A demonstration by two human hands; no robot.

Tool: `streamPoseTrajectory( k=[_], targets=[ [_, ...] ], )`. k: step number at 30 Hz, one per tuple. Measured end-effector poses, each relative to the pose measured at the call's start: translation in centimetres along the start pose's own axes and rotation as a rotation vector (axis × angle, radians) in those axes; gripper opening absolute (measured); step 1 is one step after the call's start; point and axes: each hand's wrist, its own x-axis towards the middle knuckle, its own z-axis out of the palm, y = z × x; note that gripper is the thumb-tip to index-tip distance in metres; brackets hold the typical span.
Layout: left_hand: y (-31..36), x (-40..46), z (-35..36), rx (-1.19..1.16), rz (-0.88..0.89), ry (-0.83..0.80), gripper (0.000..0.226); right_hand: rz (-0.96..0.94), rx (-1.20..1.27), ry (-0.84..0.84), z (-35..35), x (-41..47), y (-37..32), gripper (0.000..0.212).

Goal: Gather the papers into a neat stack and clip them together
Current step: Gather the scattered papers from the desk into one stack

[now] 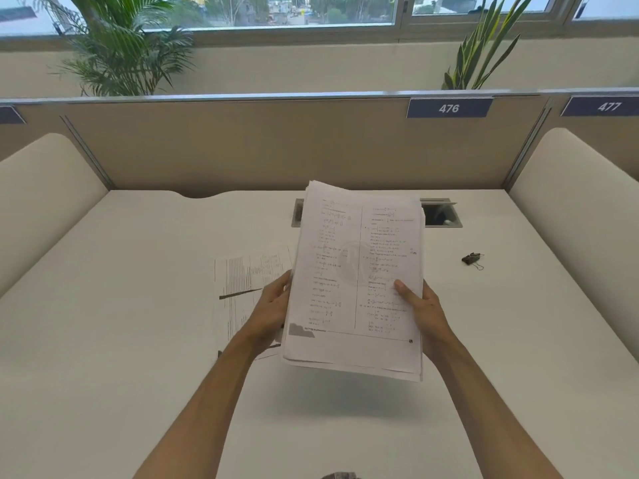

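- The stack of papers [356,281] sits at centre frame, lifted clear of the white desk [121,323], its long axis running up the frame and leaning slightly right at the top.
- The left hand [273,312] grips the stack's left edge; the right hand [420,309] grips the right edge, thumb lying on the printed face. Both are closed on the paper.
- Sheet edges look uneven at the top and bottom, so squaring seems unfinished.
- 1 loose sheet [242,285] lies flat on the desk at centre left, just beside and partly under the left hand.
- The binder clip [471,259] lies at right of centre, up and to the right of the right hand, well apart from the stack.
- Judging by this, the left hand is nearer the loose sheet, the right hand nearer the clip.
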Motion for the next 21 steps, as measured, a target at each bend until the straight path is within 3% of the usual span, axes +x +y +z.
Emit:
streamPoseTrajectory(
  k=[6,9,11,17,21],
  targets=[
    [-1.5,0.0,0.1,0.077,-0.047,-0.043,0.034,-0.005,-0.078,0.07,-0.7,0.3,1.2,0.045],
    [-2.1,0.2,-0.6,0.207,-0.111,-0.018,0.023,0.01,-0.081,0.066,-1.0,0.4,1.7,0.04],
    [-3.1,0.8,-1.8,0.259,-0.182,0.11,0.025,0.025,-0.07,0.068,-1.2,0.5,1.8,0.034],
    [-6.5,1.4,-7.1,0.493,-0.353,0.75,0.028,-0.001,-0.09,0.081,-1.4,0.7,1.9,0.031],
    [-7.5,1.4,-9.8,0.785,-0.579,0.784,0.064,-0.008,-0.099,0.086,-1.8,0.8,2.1,0.025]
  ],
)
